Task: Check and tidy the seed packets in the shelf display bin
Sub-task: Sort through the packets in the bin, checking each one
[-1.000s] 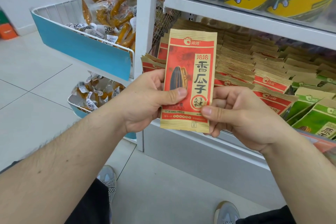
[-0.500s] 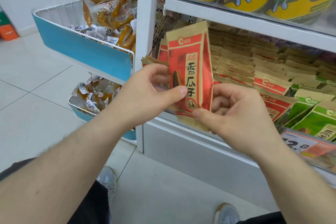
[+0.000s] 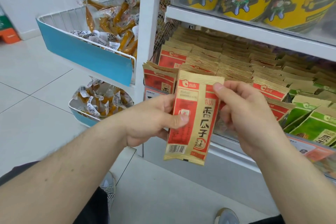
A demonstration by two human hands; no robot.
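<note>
Red seed pkt [image 3: 192, 116] held upright in front of display bin [image 3: 236, 71]: left hand [image 3: 154, 120] grips its left edge, thumb across front; right hand [image 3: 241, 112] pinches top-right corner, fingers curled behind.

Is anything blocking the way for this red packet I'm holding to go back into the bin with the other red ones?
Nothing visible blocks it. The red seed packet, pinched by the left hand and right hand, hangs in front of the red packet rows, with only open air between.
</note>
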